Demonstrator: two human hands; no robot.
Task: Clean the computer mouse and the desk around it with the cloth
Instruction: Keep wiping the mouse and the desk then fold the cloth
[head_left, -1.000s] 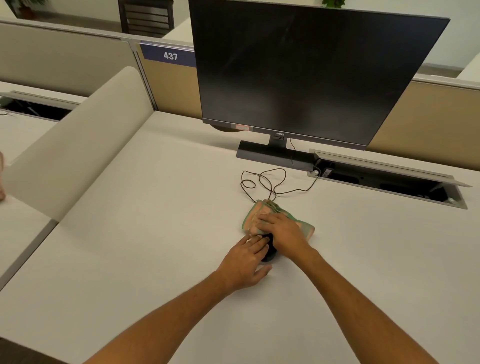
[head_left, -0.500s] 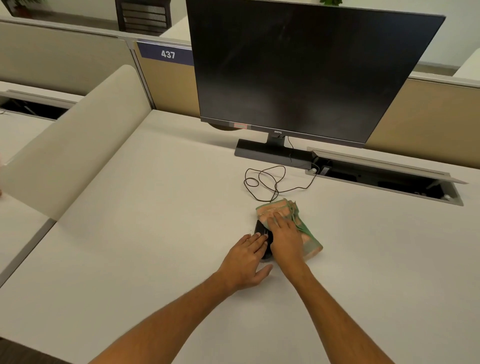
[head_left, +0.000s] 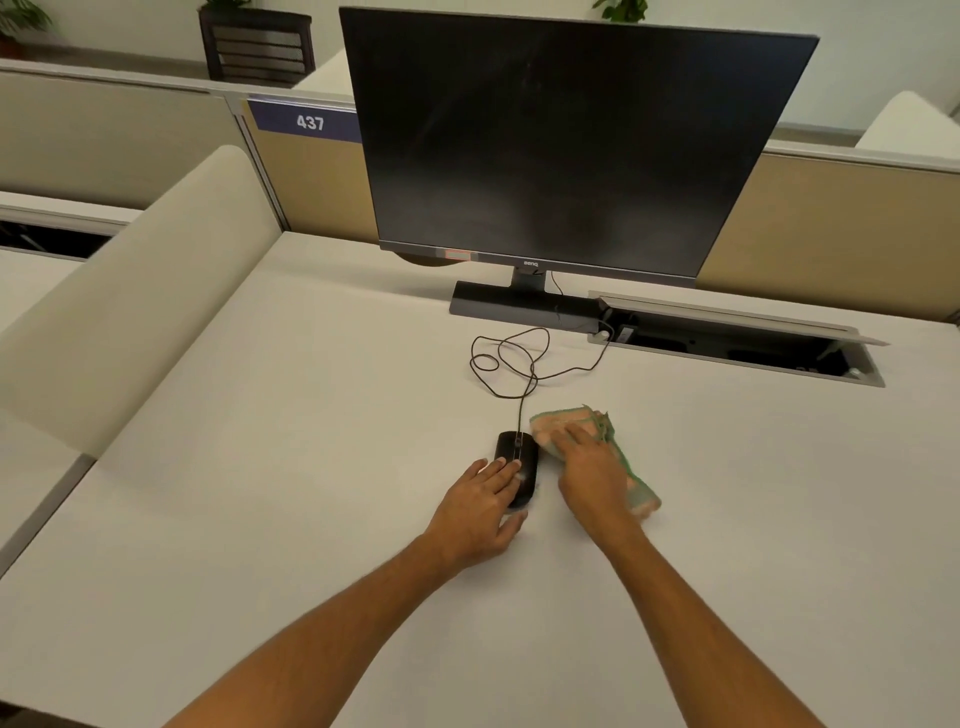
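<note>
A black wired computer mouse lies on the white desk, its front half uncovered. My left hand rests on its rear half with the fingers spread, holding it in place. Just right of the mouse, a folded peach cloth with green edging lies flat on the desk. My right hand presses down on the cloth with flat fingers. The cloth is beside the mouse, not on it.
The mouse cable loops behind the mouse toward an open cable tray at the back right. A dark monitor on its stand fills the back. A beige divider bounds the left side.
My right hand has slid the cloth rightwards off the mouse onto the desk beside it, uncovering the mouse. My left hand has stayed on the mouse.
</note>
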